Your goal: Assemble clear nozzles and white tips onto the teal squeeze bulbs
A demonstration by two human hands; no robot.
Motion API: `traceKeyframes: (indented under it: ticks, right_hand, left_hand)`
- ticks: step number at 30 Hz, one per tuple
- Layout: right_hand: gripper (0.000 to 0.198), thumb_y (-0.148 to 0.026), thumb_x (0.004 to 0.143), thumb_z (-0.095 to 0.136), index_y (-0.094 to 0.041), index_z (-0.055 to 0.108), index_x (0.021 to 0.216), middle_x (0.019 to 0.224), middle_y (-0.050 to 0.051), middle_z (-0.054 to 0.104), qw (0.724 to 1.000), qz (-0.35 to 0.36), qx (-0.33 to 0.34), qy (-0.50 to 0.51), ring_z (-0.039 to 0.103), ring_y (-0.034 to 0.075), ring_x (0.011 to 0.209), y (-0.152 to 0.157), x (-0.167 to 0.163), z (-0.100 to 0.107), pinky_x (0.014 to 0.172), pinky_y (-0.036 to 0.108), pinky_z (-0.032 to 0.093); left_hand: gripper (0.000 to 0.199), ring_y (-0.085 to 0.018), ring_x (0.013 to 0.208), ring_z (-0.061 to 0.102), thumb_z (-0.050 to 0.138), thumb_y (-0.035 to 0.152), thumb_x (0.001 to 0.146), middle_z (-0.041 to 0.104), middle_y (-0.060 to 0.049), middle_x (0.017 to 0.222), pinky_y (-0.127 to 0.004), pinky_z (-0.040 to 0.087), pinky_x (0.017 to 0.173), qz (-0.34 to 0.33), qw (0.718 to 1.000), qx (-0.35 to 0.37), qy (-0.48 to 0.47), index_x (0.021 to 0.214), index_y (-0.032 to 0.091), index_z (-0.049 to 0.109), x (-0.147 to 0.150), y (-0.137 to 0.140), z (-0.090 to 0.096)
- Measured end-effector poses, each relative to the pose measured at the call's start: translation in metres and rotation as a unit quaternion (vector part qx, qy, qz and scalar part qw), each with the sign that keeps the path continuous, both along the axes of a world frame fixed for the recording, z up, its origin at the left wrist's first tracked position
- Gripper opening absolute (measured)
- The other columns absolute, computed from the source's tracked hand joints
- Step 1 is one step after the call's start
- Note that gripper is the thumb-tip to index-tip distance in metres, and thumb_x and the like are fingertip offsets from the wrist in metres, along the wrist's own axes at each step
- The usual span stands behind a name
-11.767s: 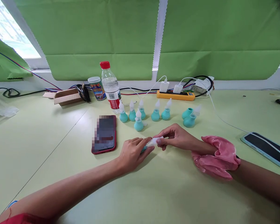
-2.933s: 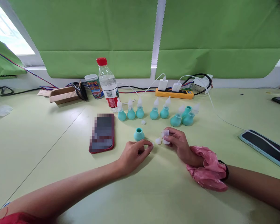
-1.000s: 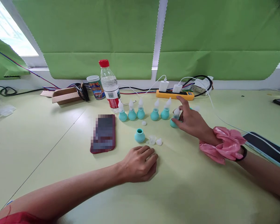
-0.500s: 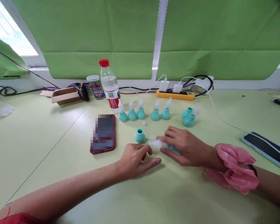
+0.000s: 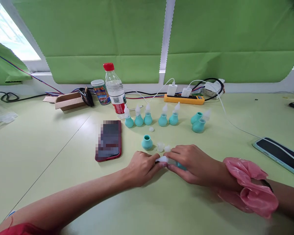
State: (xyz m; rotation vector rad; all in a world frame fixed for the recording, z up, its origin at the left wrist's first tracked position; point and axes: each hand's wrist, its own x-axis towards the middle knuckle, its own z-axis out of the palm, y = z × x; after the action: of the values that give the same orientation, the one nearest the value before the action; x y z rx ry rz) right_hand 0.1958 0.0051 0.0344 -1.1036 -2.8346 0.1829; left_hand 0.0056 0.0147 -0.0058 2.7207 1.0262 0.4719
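The surface (image 5: 142, 209) spreads wide on the near side, a seam (image 5: 53, 160) slanting off at left. The left hand (image 5: 142, 168) now pinches the white nozzle (image 5: 162, 159) of a teal bulb piece (image 5: 171, 161); a moment ago the right hand (image 5: 192, 164), gripping its body, had it alone. It lies sideways between them, translucent in the middle. Just beyond sit an open teal bulb (image 5: 147, 143) and loose clear bits (image 5: 160, 147); farther off, matching upright pieces (image 5: 162, 121) line up.

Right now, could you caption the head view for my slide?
Left hand pinches the white tip of a sideways bulb, right hand holds its teal body; similar bulbs stand behind.
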Motion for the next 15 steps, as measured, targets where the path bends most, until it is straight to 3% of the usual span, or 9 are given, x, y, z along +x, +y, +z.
traceKeyframes:
  ticks: [8, 11, 15]
  right_hand:
    - [0.022, -0.027, 0.082, 0.039, -0.017, 0.058, 0.077, 0.068, 0.005, 0.061, 0.993, -0.062, -0.009, -0.098, 0.056, 0.017, 0.060, 0.0034, 0.0022, -0.0075, 0.049, 0.024, 0.027]
    - [0.019, -0.028, 0.080, 0.042, -0.017, 0.056, 0.089, 0.074, 0.006, 0.061, 0.996, -0.063, -0.003, -0.057, 0.057, 0.019, 0.067, 0.0063, 0.0048, -0.0066, 0.053, 0.025, 0.032]
    - [0.019, -0.025, 0.078, 0.046, -0.016, 0.047, 0.095, 0.073, 0.004, 0.058, 0.996, -0.080, -0.036, 0.031, 0.055, 0.018, 0.064, 0.0058, 0.0056, -0.0013, 0.055, 0.027, 0.036]
  left_hand:
    - [0.044, -0.010, 0.040, 0.044, 0.026, 0.036, 0.089, 0.048, 0.001, 0.044, -0.023, 0.022, 0.044, 0.051, 0.997, 0.010, 0.055, 0.056, 0.016, 0.046, 0.0036, -0.0010, 0.0016]
    - [0.039, -0.011, 0.042, 0.048, 0.034, 0.038, 0.085, 0.052, 0.000, 0.047, -0.022, 0.022, 0.043, 0.095, 0.993, 0.006, 0.066, 0.057, 0.016, 0.048, 0.0060, -0.0001, -0.0009]
    - [0.023, -0.012, 0.039, 0.047, 0.042, 0.036, 0.081, 0.051, 0.003, 0.045, -0.021, 0.024, 0.042, 0.141, 0.990, -0.006, 0.026, 0.073, 0.017, 0.052, 0.0070, 0.0023, -0.0045]
